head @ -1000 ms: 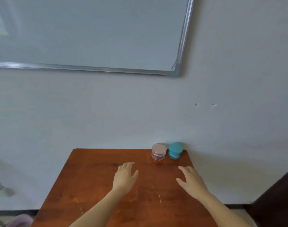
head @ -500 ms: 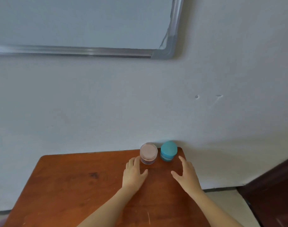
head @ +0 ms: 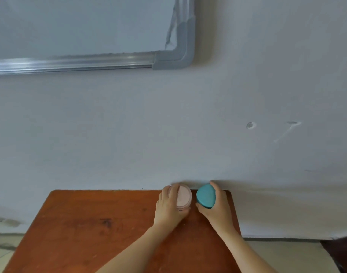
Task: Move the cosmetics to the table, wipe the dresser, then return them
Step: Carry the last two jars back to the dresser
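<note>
A person's two bare hands are closing on a pair of small cosmetic jars at the far right corner of a reddish-brown wooden top (head: pixel 90 223), hard against a pale wall (head: pixel 168 134). The left hand (head: pixel 169 208) is gripping the pink jar (head: pixel 183 198), its fingers curling over the jar's left side and far rim while the thumb is pressing in at the near side. The right hand (head: pixel 218 208) is gripping the teal jar (head: pixel 205 196), with the fingers wrapping round its right side and back and the thumb hooking under its near edge. The two jars are sitting just beside each other, pink on the left and teal on the right, with a narrow gap between them. The teal lid is tipping slightly toward the camera; whether either jar is clear of the wood cannot be told. Both bare forearms are reaching in from the bottom of the view. Above, the grey-cornered frame of a whiteboard (head: pixel 80 26) is hanging on the wall, and two small chipped marks (head: pixel 251 125) are showing in the plaster to the right. A dark piece of furniture (head: pixel 342 251) is edging in at the lower right.
</note>
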`<state>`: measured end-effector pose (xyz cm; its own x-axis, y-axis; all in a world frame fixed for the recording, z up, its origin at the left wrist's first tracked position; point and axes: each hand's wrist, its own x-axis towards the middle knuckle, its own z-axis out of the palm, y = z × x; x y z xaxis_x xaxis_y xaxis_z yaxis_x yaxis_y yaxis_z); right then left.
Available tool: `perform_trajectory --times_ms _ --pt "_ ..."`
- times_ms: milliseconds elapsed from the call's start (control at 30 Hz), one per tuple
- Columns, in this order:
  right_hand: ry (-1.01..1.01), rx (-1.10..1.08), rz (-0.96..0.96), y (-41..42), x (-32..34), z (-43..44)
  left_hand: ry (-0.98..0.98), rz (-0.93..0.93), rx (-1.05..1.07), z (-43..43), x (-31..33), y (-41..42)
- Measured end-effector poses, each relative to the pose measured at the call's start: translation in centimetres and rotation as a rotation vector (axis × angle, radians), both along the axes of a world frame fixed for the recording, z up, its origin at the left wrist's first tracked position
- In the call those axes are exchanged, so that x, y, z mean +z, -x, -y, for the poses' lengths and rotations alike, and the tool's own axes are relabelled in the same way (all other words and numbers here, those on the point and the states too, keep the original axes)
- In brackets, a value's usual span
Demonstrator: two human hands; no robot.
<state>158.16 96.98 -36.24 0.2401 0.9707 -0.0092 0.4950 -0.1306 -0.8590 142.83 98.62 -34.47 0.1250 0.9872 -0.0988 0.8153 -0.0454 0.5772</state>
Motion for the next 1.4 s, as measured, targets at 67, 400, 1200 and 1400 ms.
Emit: perform_trajectory --times_ms 67,400,1200,1400 --pt "0.014 0.016 0.009 -0.1 0.1 0.1 -0.004 0.056 0.012 0.0 0.0 -0.1" --pt "0.028 -0.075 0.125 0.6 2.5 6.1 -0.062 0.131 -0.141 2.5 2.2 2.3" --pt "0.060 -1.043 0.225 14.4 10.5 51.9 0.021 0.379 -1.197 34.9 6.5 4.3" --pt "0.089 -1.362 0.200 20.4 10.5 70.1 0.084 0.405 -1.490 51.9 6.6 3.6"
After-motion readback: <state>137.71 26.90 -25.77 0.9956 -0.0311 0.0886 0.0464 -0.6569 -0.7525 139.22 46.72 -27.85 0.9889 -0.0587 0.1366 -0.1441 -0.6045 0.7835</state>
